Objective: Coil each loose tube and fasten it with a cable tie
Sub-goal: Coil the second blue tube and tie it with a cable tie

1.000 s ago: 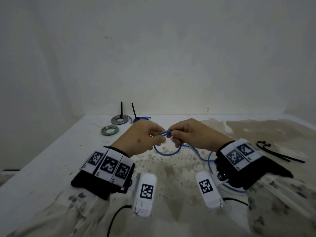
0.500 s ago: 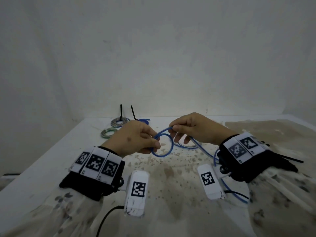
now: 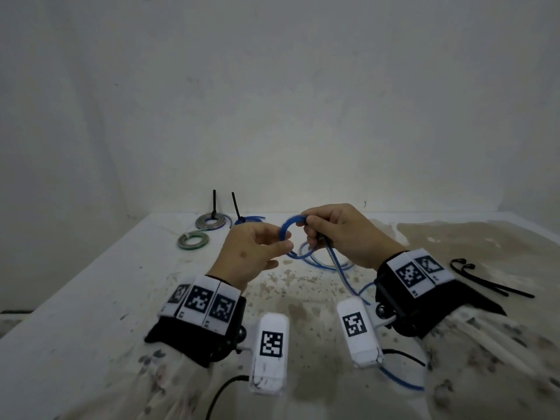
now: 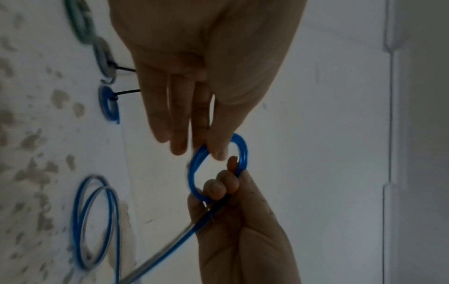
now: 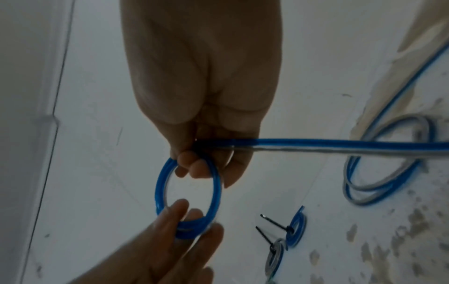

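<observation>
Above a stained white bench [image 3: 91, 298], a person's two hands hold a small loop of blue tube [image 3: 285, 234] in the air. The left hand [image 3: 254, 253] pinches the loop's lower edge between thumb and fingertips, while the right hand [image 3: 342, 234] grips its upper edge with curled fingers, the tube's free length passing through that grip. From there the loose tube [image 3: 342, 274] trails down to the bench beneath the right wrist, where more of it lies in slack turns [image 4: 97, 221]. To the right, well apart from the hands, two black cable ties [image 3: 485, 280] lie loose on the bench. Farther back on the left rests a green coil [image 3: 194, 240]; behind it a grey coil [image 3: 212, 221] and a blue coil [image 5: 296, 226] sit side by side near the wall, each with a black cable tie's tail standing up from it.
</observation>
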